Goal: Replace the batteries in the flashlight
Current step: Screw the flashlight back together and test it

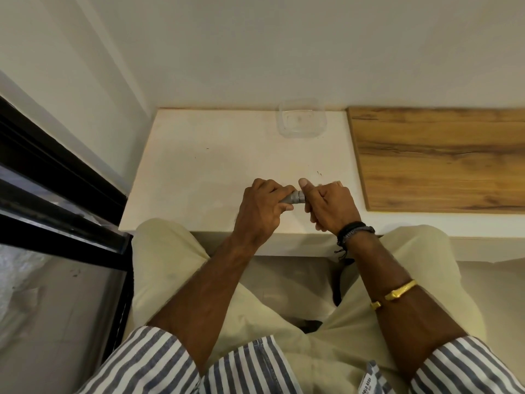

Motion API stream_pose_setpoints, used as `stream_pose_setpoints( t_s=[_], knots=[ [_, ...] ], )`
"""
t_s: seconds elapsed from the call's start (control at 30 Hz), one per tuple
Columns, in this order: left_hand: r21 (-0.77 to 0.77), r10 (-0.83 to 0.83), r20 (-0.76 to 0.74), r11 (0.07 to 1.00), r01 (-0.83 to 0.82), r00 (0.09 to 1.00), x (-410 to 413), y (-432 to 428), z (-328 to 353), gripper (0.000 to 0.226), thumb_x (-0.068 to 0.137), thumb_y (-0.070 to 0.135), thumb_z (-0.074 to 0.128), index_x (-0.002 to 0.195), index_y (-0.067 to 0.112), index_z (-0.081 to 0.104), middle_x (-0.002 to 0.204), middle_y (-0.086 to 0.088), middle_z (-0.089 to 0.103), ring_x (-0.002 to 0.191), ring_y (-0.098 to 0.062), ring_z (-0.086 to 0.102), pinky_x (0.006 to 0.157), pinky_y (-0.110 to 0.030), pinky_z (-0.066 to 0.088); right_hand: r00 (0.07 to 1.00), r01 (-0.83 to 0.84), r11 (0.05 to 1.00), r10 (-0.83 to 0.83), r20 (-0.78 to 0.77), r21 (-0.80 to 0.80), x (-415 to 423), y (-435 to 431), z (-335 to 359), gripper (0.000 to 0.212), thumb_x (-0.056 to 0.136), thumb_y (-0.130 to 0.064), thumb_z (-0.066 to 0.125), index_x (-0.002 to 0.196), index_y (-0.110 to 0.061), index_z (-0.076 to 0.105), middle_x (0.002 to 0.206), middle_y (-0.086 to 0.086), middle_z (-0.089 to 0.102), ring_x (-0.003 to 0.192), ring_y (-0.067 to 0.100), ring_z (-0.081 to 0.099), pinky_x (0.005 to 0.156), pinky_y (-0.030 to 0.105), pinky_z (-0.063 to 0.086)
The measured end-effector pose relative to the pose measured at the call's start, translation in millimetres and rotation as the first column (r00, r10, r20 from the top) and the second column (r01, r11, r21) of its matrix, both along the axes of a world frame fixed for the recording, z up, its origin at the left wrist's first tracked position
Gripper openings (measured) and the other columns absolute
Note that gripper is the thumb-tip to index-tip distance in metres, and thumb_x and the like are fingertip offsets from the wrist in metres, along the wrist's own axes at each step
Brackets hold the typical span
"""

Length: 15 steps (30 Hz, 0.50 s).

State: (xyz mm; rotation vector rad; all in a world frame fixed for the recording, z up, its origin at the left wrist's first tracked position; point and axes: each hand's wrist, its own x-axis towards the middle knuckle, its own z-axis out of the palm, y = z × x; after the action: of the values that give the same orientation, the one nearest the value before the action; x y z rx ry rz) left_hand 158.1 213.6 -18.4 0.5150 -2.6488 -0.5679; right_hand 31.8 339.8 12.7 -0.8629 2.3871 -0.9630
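A small grey flashlight [294, 198] lies level between both hands, just above the white table [199, 172] near its front edge. My left hand [260, 211] is wrapped round its left part. My right hand [331, 206] grips the right end, thumb pressed on top. Only a short grey middle piece shows; the two ends are hidden in my fists. No loose batteries are in view.
A clear plastic container [302, 118] sits at the table's back edge by the wall. A wooden board [437, 157] covers the surface to the right. A black window frame [56, 194] runs along the left. My knees are under the table's front edge.
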Motion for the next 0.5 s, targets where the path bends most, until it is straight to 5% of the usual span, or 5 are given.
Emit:
stream_pose_setpoints(
  t_s=[0.1,0.2,0.3,0.4,0.5],
  knots=[
    [0.022,0.038,-0.004,0.999,-0.037,0.999,-0.7,0.3,0.7,0.031,0.091,0.023,0.068,0.120,0.014,0.068,0.101,-0.007,0.069,0.094,-0.027,0.055,0.074,-0.040,0.046,0.997,-0.021,0.998,0.026,0.073,-0.066,-3.4,0.3,-2.8,0.049,0.097,-0.062,0.049,0.091,-0.018,0.071,0.079,0.001,0.075,0.055,0.011,0.071,0.060,0.032,0.063],
    [0.045,0.072,-0.002,0.996,-0.071,0.997,0.4,-1.4,-0.1,0.030,0.090,0.019,0.069,0.119,0.012,0.068,0.100,-0.009,0.069,0.093,-0.028,0.055,0.073,-0.041,0.048,0.963,-0.102,0.972,0.150,0.223,-0.212,-9.6,2.3,-4.0,0.039,0.091,-0.033,0.075,0.125,-0.019,0.064,0.107,0.001,0.073,0.075,0.015,0.077,0.066,0.033,0.065],
    [0.059,0.083,0.010,0.995,-0.084,0.996,1.1,-2.4,-0.1,0.032,0.090,0.019,0.069,0.121,0.011,0.068,0.102,-0.011,0.070,0.094,-0.030,0.056,0.074,-0.044,0.051,0.973,-0.147,0.961,0.183,0.140,-0.234,-8.3,1.9,-6.3,0.033,0.090,-0.012,0.076,0.122,-0.015,0.068,0.104,0.007,0.076,0.073,0.017,0.077,0.068,0.035,0.065],
    [0.049,0.069,0.000,0.996,-0.069,0.998,1.3,-1.4,1.0,0.029,0.090,0.020,0.069,0.119,0.013,0.068,0.099,-0.008,0.069,0.092,-0.028,0.055,0.073,-0.042,0.049,0.982,-0.090,0.973,0.123,0.145,-0.215,-5.0,1.7,-3.5,0.023,0.095,-0.024,0.071,0.113,-0.010,0.071,0.083,0.005,0.077,0.062,0.015,0.074,0.065,0.034,0.065],
    [0.023,0.030,0.001,0.999,-0.030,1.000,1.0,-1.2,1.3,0.031,0.091,0.023,0.067,0.121,0.016,0.067,0.100,-0.005,0.067,0.094,-0.026,0.054,0.075,-0.039,0.045,0.990,-0.067,0.990,0.081,0.114,-0.125,-2.3,1.8,1.6,0.037,0.100,-0.045,0.058,0.088,-0.012,0.071,0.064,0.001,0.072,0.047,0.011,0.067,0.058,0.033,0.062]
  ],
)
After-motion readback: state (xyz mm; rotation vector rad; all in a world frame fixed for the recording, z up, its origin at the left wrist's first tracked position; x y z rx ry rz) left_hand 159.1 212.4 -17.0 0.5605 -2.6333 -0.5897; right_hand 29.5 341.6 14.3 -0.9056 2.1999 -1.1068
